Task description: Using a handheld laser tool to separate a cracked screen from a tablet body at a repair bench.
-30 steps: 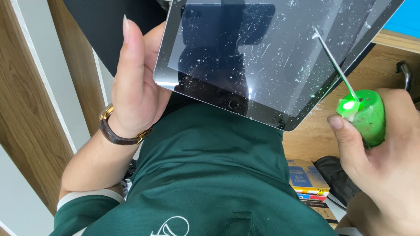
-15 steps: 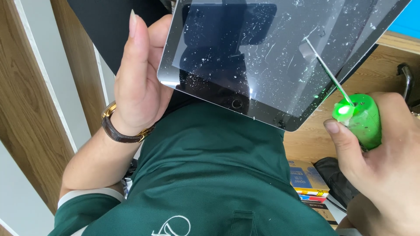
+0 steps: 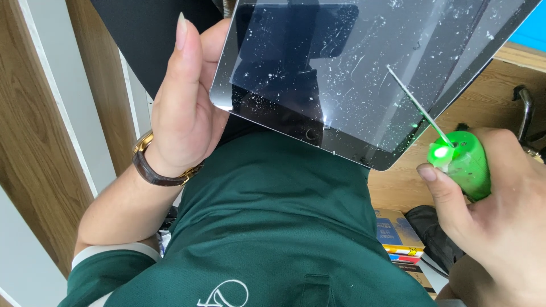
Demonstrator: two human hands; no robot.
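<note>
Head view, looking straight down the chest. Left hand (image 3: 185, 111) wrapped round the left edge of a tablet (image 3: 352, 68), palm under the back, thumb lying up along the bezel, fingers hidden behind the slab. Tablet held up in the air over a green shirt (image 3: 273, 227), tilted, near corner lowest, far right part cut off by the frame. Dark glass facing up, speckled all over with pale flecks and short scratches or shards; round home button (image 3: 310, 135) visible near the lower edge.

Right hand (image 3: 500, 210) closed round a stubby green tool (image 3: 469, 167), thumb pressed against its side, a green light glowing at its front end. Thin metal shaft (image 3: 415, 105) running up and left from that end, tip resting on or just above the glass toward the right side; contact itself too fine to confirm.

Wooden surface (image 3: 455, 113) beyond and to the right, a dark curved handle (image 3: 526, 108) at the far right edge, a stack of small colourful boxes (image 3: 398, 236) low on the right. Wristwatch (image 3: 153, 165) with a brown strap on the left wrist.

Judgement on handling: tablet probably light but rigid, glass likely already damaged, so brittle and sharp in places; smooth metal back apt to slip. Best held by the rim and back, as now, clear of the screen. Tool small and light, shaft thin enough to bend or skid on glass.
</note>
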